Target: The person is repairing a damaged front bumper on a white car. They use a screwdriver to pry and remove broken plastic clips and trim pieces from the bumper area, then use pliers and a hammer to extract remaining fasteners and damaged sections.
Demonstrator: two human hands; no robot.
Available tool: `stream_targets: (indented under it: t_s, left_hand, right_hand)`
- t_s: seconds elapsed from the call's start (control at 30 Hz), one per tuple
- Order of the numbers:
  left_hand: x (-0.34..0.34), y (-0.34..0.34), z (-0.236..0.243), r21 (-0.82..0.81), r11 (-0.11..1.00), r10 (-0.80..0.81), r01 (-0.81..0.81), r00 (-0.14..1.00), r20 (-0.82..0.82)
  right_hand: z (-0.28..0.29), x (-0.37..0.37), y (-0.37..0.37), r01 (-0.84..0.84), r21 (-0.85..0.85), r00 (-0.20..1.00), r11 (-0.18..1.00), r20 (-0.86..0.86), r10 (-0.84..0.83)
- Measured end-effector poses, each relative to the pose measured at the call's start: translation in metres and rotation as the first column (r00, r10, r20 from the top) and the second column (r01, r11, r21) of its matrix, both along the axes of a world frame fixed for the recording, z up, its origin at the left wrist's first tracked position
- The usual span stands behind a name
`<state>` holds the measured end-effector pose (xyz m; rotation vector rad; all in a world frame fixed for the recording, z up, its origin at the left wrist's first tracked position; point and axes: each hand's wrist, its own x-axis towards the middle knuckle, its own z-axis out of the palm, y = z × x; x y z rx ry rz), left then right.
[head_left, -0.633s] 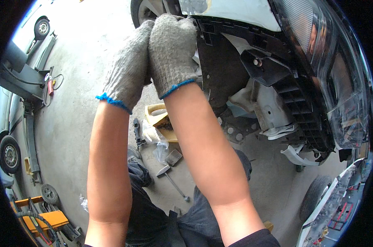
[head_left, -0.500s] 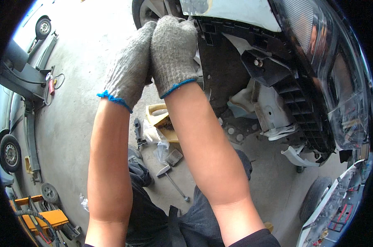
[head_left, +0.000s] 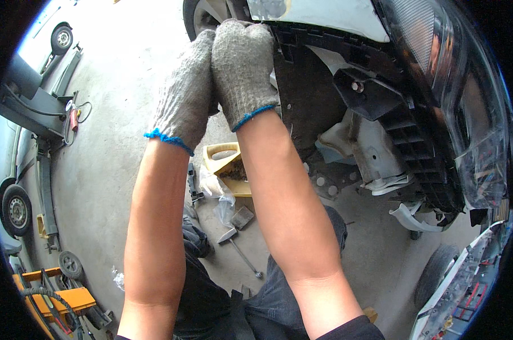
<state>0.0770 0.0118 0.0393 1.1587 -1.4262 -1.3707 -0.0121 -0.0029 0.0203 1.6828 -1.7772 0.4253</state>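
Both my hands wear grey knit gloves with blue cuffs and reach up side by side to the front of a car. My left hand [head_left: 185, 90] and my right hand [head_left: 242, 68] are curled shut against the upper edge of a black plastic bumper support panel [head_left: 307, 96], under a white body part [head_left: 318, 12]. What the fingers hold is hidden by the gloves. A clear headlight [head_left: 454, 96] sits to the right of the panel.
On the concrete floor below lie a yellow tray [head_left: 228, 167], a crumpled clear plastic bag [head_left: 219, 195], a hammer [head_left: 239, 252] and small tools. A car lift arm [head_left: 41, 107] stands at left, an orange jack [head_left: 58, 297] at lower left, a wheel [head_left: 202, 14] behind my hands.
Both hands have shifted slightly up and to the right along the panel's edge; they remain pressed together.
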Motion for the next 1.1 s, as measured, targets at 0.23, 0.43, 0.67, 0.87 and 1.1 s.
stream_targets:
  t_s: [0.23, 0.43, 0.67, 0.87, 1.1]
  left_hand:
    - [0.002, -0.005, -0.017, -0.033, 0.998, -0.057, 0.049, 0.926, -0.372]
    - [-0.006, 0.012, 0.0, -0.079, 0.995, -0.069, 0.058, 0.988, -0.136]
    - [-0.008, 0.013, 0.002, -0.024, 0.999, -0.045, 0.041, 0.972, -0.23]
    - [-0.005, 0.017, 0.008, 0.021, 0.999, -0.039, 0.046, 0.963, -0.266]
    - [0.003, -0.022, -0.049, -0.179, 0.981, -0.125, 0.079, 0.956, -0.264]
  right_hand:
    - [-0.042, -0.003, -0.042, 0.032, -0.065, 0.922, 0.997, 0.387, -0.005]
    - [-0.041, -0.005, -0.04, 0.12, -0.19, 0.974, 0.974, 0.213, -0.079]
    - [-0.02, 0.005, -0.024, 0.005, -0.317, 0.079, 0.948, 0.946, 0.316]
    - [0.002, 0.012, -0.005, -0.001, -0.298, -0.034, 0.955, 0.954, 0.298]
    - [-0.026, 0.006, -0.025, -0.012, -0.227, 0.607, 0.974, 0.772, 0.188]
